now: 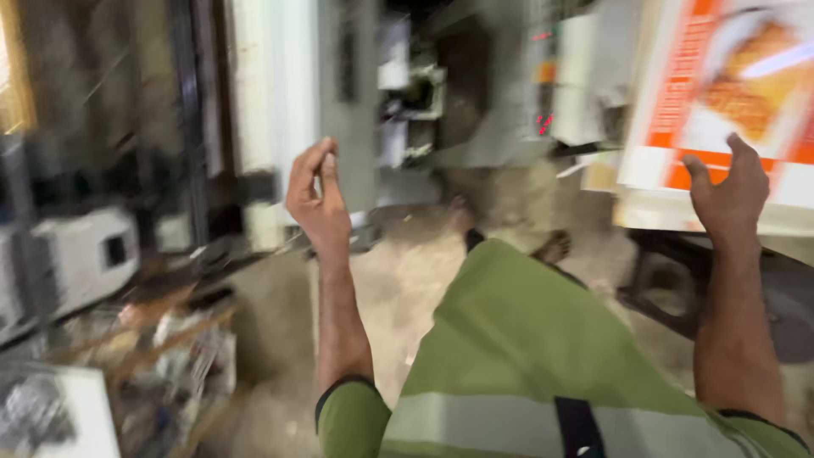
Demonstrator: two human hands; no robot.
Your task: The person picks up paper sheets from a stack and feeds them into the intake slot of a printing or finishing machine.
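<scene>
The head view is blurred by motion. My left hand [318, 199] is raised in mid-air with fingers curled loosely toward the thumb, holding nothing I can make out. My right hand [729, 197] is lifted at the right, fingers apart, just in front of the lower edge of a stack of orange-and-white printed sheets [721, 93]; whether it touches them I cannot tell. My green garment with a pale stripe [526, 365] fills the bottom centre.
A grey machine [475, 93] with small red lights stands ahead. White and grey equipment [80, 254] lines the left, with scrap and clutter [170, 356] on the floor below. A dark frame [670, 288] sits under the sheet stack. Dusty concrete floor [407, 280] lies between.
</scene>
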